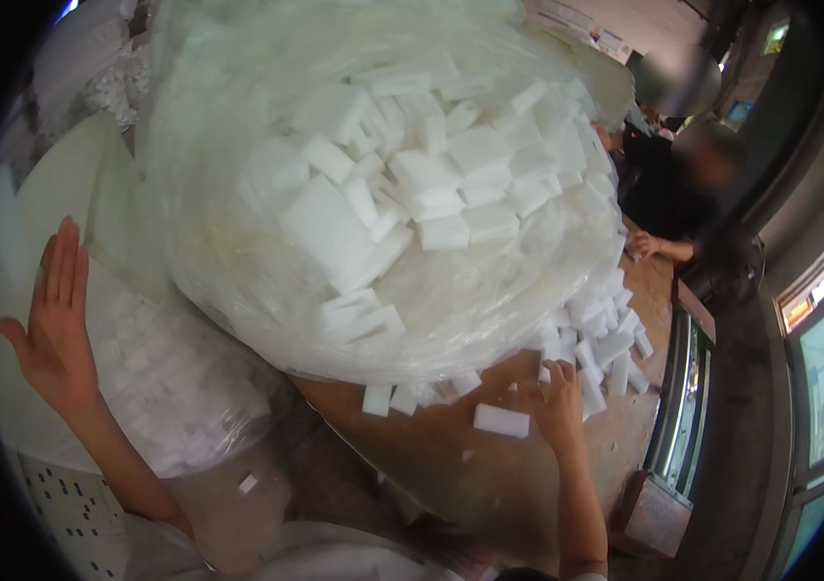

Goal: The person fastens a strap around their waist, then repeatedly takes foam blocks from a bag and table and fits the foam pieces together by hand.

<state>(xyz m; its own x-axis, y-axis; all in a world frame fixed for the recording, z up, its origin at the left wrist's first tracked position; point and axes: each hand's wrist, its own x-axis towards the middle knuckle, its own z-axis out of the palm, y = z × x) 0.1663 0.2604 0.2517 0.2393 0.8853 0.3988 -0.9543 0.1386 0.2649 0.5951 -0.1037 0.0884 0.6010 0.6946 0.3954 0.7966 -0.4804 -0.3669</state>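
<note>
"Hands first: what do you get on your feed?"

"I see the left hand [61,334] raised and flat, fingers straight up, holding nothing. Clear plastic stands behind it, and I can't tell whether they touch. The right hand [557,407] is down by the loose pile [615,339] of white blocks, fingers curled at its near left side. Whether they grip 1 of those blocks or only touch it, I can't tell."

"And the single block lying apart?"

"That lone white block [501,419] rests on the brown tabletop [431,445], just left of the right hand. Its long axis runs across my view, nearly square to the right forearm. Right is by far the nearer of the 2 hands; left is well apart, beyond the table's edge."

"So which relation matters most?"

"I'd judge it's the right hand standing between 2 choices: pile against its fingertips, lone block beside its thumb side."

"Edges and room?"

"Above the lone block, the large plastic bag [247,271] full of blocks bulges over the table, so lifting that way looks tight to me. Toward the wearer there's bare tabletop down to the curved near edge. Past the pile, on the right, I see a metal rail [680,416], and farther up a co-worker's hand [642,245] at the table."
</note>
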